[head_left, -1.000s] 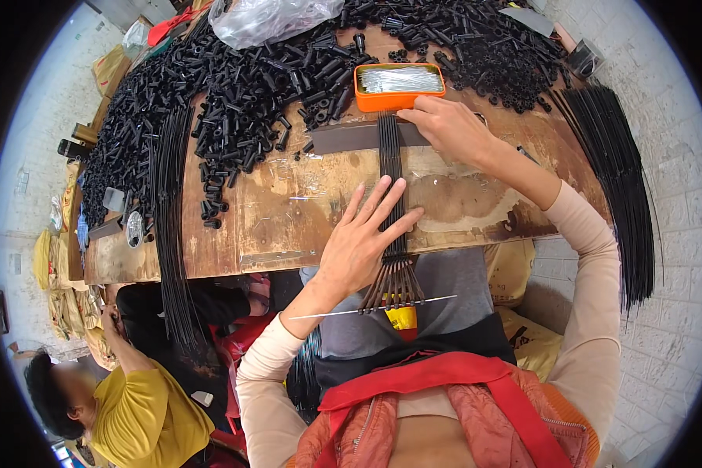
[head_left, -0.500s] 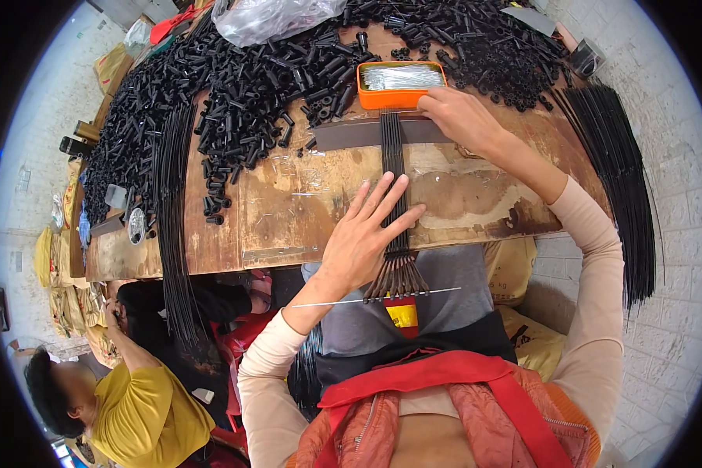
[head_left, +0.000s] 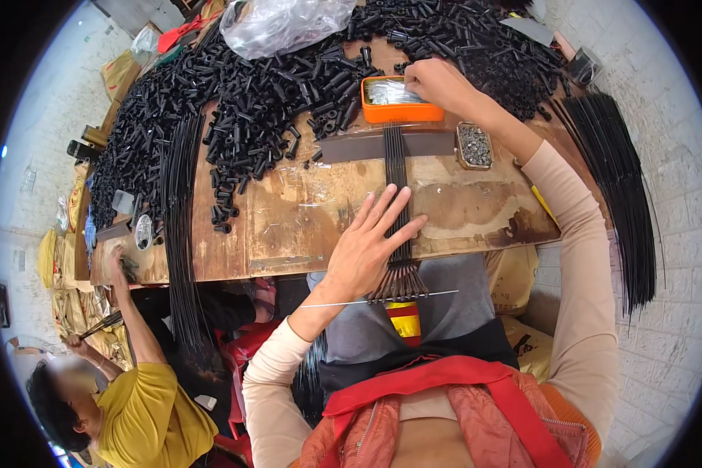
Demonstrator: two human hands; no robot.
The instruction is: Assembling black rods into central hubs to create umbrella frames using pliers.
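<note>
My left hand (head_left: pixel 369 253) lies flat with fingers spread on a row of thin black rods (head_left: pixel 395 160) at the table's front edge. Below it, the rods' knobbed ends fan out over my lap. A thin straight metal wire (head_left: pixel 442 294) runs crosswise at those ends and passes over my left wrist. My right hand (head_left: pixel 438 84) is above the right end of an orange tin (head_left: pixel 402 114). Its fingers are drawn together at the thin silvery pins (head_left: pixel 388 92) inside; whatever they pinch is too small to make out. Under the rods' far part lies a dark flat strip (head_left: pixel 343 148).
Black tubular parts (head_left: pixel 265 101) are heaped across the back and left. A small box of metal bits (head_left: pixel 474 146) stands right of the strip. Bundles of black rods hang at left (head_left: pixel 181 226) and right (head_left: pixel 612 187). A person in a yellow shirt (head_left: pixel 152 421) sits at left.
My right hand has moved from the tin's front right corner up over its pins, revealing the box of metal bits. My left hand stays put. The other person's arm now reaches to the table.
</note>
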